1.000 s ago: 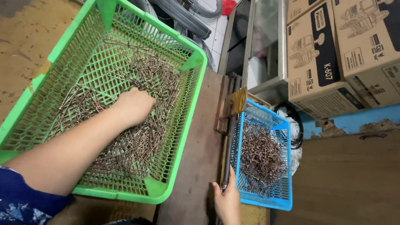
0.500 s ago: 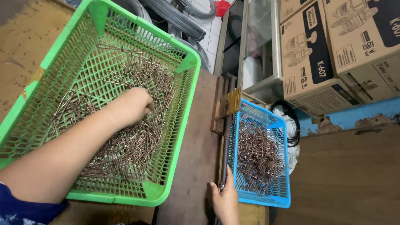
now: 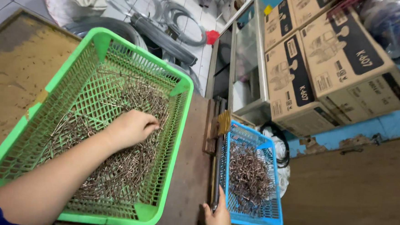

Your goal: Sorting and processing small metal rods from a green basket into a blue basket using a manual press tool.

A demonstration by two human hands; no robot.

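At the centre left of the frame, the left hand [image 3: 133, 128] lies in the green basket [image 3: 98, 43], its fingers curled down into the loose metal pins [image 3: 128, 168]; whether it grips any I cannot tell. At the bottom centre, the right hand [image 3: 218, 218] rests with fingers extended against the blue basket [image 3: 274, 211] of bent wire pieces [image 3: 249, 176] on the desk [image 3: 190, 171].

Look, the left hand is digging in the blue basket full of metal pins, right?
Not quite. The head view shows the left hand digging in the green basket of metal pins. The blue basket sits further right, by the right hand.
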